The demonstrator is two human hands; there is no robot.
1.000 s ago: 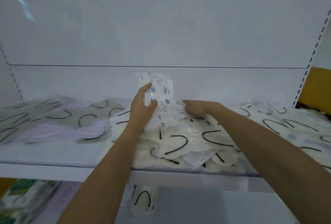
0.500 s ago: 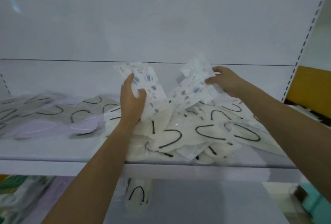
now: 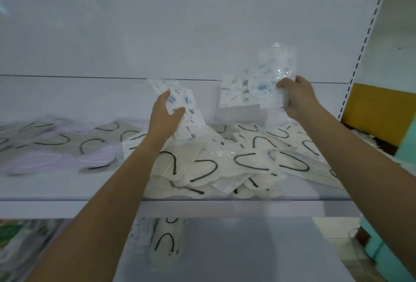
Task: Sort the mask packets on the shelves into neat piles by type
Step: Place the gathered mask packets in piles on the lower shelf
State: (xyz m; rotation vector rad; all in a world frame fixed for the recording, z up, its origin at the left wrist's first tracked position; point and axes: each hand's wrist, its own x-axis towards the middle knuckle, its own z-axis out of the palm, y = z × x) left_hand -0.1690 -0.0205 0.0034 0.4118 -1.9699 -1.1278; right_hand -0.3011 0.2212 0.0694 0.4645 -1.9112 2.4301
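Gathering by type is being carried out — one blue-printed bundle (image 3: 181,104) is being gripped by the left hand (image 3: 165,117), a second bundle (image 3: 249,89) pinched by the right hand (image 3: 297,95), both held apart above the cream pile (image 3: 225,164) on the shelf (image 3: 56,189) — and merging them is being judged next.

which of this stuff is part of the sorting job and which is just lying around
Job:
- patterned stack in left hand
- patterned bunch in right hand
- cream packets
- grey packets
- lilac packets
- shelf

Lying about:
- yellow panel
- teal box
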